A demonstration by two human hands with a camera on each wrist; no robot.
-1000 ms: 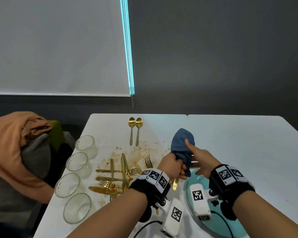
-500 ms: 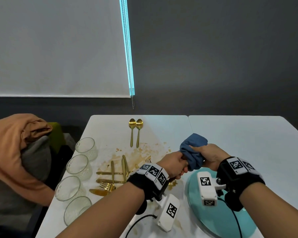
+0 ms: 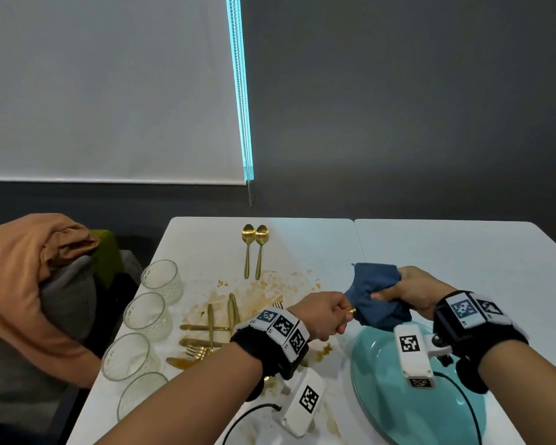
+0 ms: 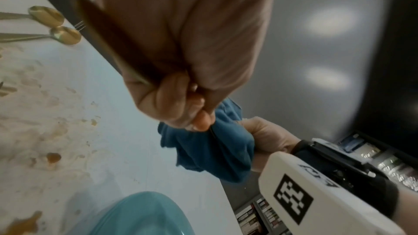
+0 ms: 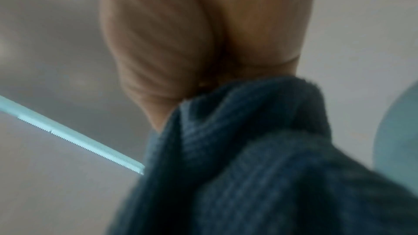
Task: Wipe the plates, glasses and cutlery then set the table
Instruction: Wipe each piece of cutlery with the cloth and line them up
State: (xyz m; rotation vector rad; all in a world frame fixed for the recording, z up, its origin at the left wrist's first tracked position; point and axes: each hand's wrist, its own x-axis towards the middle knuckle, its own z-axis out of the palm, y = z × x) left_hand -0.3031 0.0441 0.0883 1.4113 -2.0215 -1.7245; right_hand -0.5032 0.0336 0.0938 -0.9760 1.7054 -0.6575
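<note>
Since the earlier frame both hands have shifted rightward; left hand (image 3: 323,319) grips a gold utensil (image 3: 352,311), right hand (image 3: 419,292) clamps the blue cloth (image 3: 377,293) round it: recommend drawing it fully through with firm squeeze.

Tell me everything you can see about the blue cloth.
The blue cloth is dark blue with a ribbed, knitted-looking weave, soft and bunched. The right hand grips it in the air above the white table, just beyond the teal plate. It is wrapped round one end of a gold piece of cutlery, which the left hand holds.
</note>
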